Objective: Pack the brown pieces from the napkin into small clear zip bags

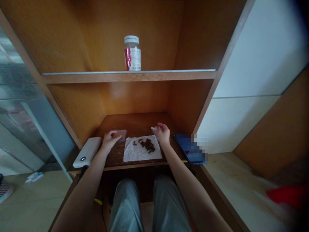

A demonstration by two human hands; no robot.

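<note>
Right, the left hand (111,139) is closed around a small flat packet (121,135), translucent with a brownish tint, its fingers curled over it and pinching it from the near side. The right hand (163,133) is also closed, its fingertips (159,127) pinching a pale scrap (154,130) of something thin, perhaps paper or plastic, though it's too small to tell which. The two hands are held apart, just past the far edge of a white tissue (142,149) spread flat between them. On the tissue lies a loose heap of dark pieces (146,145), small and chunky, with a few strays off to the left of the pile. The tissue sits on a dark wooden desk shelf (135,124) built into a cabinet. A white power bank (87,152) lies just beside the left hand, near the shelf's left edge, and a phone (187,149) in a blue case lies to the right, partly blurred out. Higher up, a bottle (132,53) with a white lid and a red-and-white label stands upright on an upper shelf (127,76). Below the desk, the person's knees show in grey trousers (125,206), and a red cloth (285,195) lies off to the right.
</note>
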